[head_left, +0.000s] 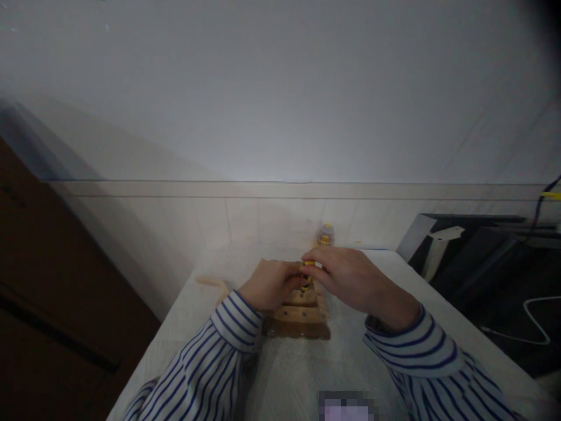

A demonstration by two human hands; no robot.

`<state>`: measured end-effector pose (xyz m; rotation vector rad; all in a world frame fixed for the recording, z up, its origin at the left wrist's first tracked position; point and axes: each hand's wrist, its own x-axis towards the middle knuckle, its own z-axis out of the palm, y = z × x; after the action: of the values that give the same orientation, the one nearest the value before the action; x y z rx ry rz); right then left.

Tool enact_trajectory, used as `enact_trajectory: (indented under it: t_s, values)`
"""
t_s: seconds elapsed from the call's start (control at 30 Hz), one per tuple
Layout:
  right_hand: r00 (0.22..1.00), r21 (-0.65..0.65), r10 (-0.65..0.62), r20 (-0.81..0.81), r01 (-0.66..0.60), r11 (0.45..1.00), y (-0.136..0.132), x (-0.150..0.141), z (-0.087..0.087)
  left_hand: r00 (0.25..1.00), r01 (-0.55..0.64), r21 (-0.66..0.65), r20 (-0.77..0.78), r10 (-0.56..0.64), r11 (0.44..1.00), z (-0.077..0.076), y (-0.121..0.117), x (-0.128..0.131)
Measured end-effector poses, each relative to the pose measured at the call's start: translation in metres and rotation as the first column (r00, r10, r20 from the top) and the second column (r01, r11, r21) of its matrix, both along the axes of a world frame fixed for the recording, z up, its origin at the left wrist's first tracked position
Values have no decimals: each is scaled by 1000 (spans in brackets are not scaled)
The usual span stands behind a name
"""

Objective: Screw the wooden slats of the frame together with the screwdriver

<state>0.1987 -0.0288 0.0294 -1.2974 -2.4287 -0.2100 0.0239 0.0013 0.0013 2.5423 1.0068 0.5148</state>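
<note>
Over the frame (302,314), a yellow-black piece (307,279) is pinched roughly upright in the fingertips of the left hand (272,284) and the right hand (347,276), its working at the frame being judged the step in hand, for which steady alignment seems called for.

A white-covered table (289,377) carries a slatted wooden piece (294,316) and a yellowish container (325,235).

Hands number 2: left hand (272,285), right hand (350,282) | striped sleeves (197,368): 2 | slatted wooden piece (302,314): 1 | yellow-and-black item (307,279): 1 | table (298,374): 1 | white cable (538,341): 1
</note>
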Motion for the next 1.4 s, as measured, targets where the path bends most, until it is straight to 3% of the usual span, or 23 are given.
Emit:
enact_trajectory:
  t_s: [0.2,0.43,0.63,0.9,1.4]
  values:
    - [1000,18,0,19,-1,1000,-1,-1,1,1000,18,-43,16,-17,999,3,-1,1]
    - [1000,18,5,-12,-5,1000,0,-3,0,997,-54,-120,39,59,991,3,-1,0]
    - [998,-38,25,-51,-27,999,0,-3,-1,996,-24,-97,87,32,995,2,0,-1]
    - [992,0,84,-90,-85,996,-2,-1,1,997,-37,-103,65,44,994,-1,1,-4]
    - [1000,-5,-15,-8,15,1000,-1,-1,1,1000,-19,-40,19,20,999,-1,2,-2]
